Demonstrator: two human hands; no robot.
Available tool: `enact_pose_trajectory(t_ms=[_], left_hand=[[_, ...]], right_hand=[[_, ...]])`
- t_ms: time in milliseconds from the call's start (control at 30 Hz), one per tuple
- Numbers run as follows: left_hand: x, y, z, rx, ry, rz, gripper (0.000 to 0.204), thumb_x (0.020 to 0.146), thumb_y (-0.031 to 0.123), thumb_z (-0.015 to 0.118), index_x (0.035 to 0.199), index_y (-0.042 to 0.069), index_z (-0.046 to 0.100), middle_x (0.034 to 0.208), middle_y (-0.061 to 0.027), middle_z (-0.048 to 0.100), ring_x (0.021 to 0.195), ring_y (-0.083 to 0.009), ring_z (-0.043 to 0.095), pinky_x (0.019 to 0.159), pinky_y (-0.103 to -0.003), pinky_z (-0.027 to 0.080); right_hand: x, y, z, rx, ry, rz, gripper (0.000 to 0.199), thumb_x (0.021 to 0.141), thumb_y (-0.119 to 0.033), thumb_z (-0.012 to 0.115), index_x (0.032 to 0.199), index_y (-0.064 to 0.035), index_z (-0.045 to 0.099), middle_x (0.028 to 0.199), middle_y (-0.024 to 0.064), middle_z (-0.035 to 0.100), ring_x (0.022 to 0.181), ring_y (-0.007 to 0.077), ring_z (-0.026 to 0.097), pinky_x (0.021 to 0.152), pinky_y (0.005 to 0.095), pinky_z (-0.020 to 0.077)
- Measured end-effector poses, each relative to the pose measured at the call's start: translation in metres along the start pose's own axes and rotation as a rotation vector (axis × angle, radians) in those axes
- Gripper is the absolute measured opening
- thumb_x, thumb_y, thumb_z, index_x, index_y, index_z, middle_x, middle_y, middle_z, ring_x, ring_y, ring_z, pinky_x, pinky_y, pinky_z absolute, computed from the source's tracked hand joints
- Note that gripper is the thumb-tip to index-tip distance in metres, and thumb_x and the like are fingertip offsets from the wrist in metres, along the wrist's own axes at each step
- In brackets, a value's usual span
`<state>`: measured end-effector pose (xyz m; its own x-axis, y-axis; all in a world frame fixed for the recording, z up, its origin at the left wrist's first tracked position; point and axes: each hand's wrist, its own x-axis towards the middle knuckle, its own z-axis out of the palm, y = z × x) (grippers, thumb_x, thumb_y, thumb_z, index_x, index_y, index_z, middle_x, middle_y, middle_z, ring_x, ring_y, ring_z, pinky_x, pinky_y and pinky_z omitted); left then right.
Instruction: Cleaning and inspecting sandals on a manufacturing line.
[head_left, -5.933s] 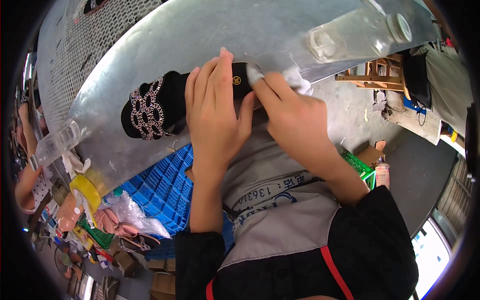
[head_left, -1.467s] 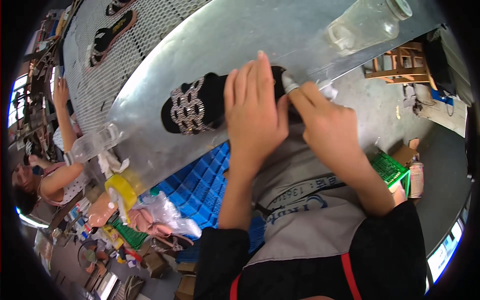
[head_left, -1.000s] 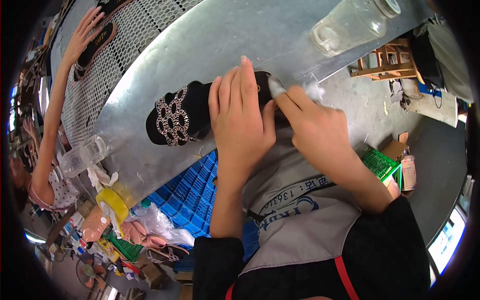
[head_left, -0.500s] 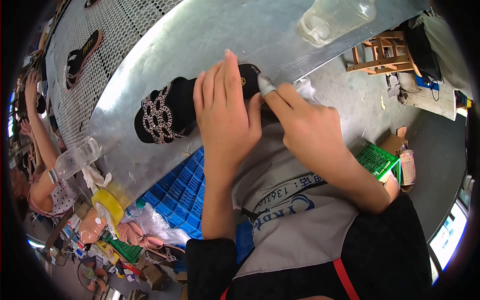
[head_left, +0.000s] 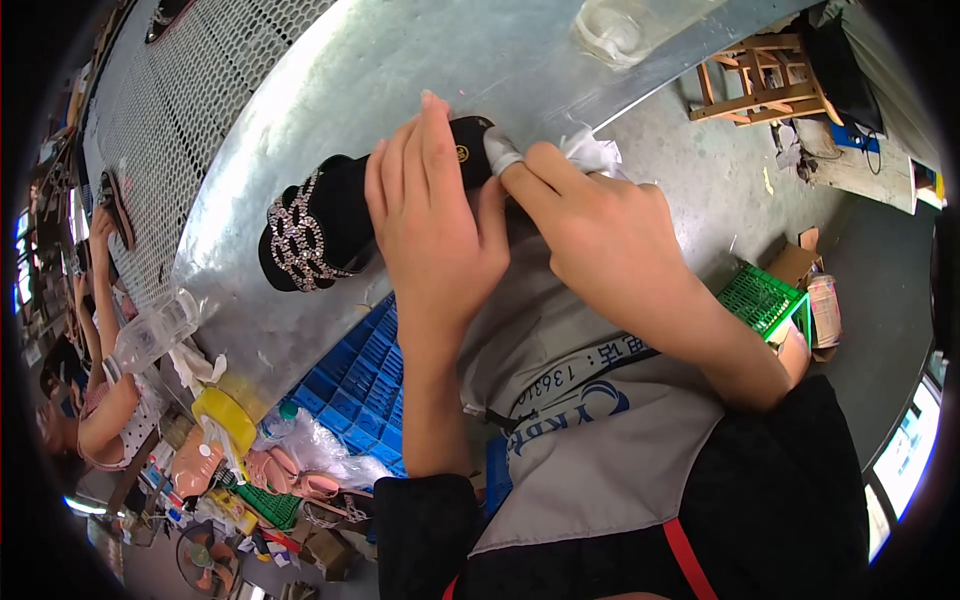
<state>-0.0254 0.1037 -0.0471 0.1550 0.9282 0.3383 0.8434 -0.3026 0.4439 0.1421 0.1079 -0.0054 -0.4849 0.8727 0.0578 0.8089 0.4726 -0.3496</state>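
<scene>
Bare metal counter (head_left: 420, 60) lies open above the sandal (head_left: 330, 225) and both hands, left hand (head_left: 435, 235) and right hand (head_left: 590, 225), up to a clear bottle (head_left: 625, 20) at the far edge. Left of the sandal, a second bottle (head_left: 150, 330) stands at the counter's end. Below the counter edge, a blue crate (head_left: 355, 390) blocks downward passage.

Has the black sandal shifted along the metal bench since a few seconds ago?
Cannot tell. The black sandal lies near the metal bench edge under the left hand in every frame; the head camera keeps moving.
</scene>
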Motion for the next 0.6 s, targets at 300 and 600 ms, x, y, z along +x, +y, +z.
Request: enact_pose_trajectory(t_ms=[300,600], left_hand=[[0.004,-0.002,0.002,-0.005,0.024,0.017,0.077,0.085,0.014,0.069,0.152,-0.008,0.037,0.135,-0.023,0.057,0.129,-0.038,0.051,0.115,-0.053,0.033],[0.002,-0.002,0.003,-0.016,0.024,0.025,0.08,0.084,0.014,0.07,0.153,-0.009,0.035,0.138,-0.0213,0.057,0.13,-0.0381,0.051,0.115,-0.052,0.033]], right_hand=[[0.01,0.0,0.001,0.019,0.058,0.001,0.045,0.073,0.0,0.069,0.116,-0.0101,0.063,0.094,0.0033,0.058,0.065,0.0261,0.068,0.051,0.0387,0.0529],[0.026,0.002,0.005,-0.053,0.114,-0.055,0.018,0.081,-0.012,0.068,0.099,-0.0091,0.067,0.091,0.0026,0.061,0.068,0.0231,0.072,0.052,0.036,0.0561]])
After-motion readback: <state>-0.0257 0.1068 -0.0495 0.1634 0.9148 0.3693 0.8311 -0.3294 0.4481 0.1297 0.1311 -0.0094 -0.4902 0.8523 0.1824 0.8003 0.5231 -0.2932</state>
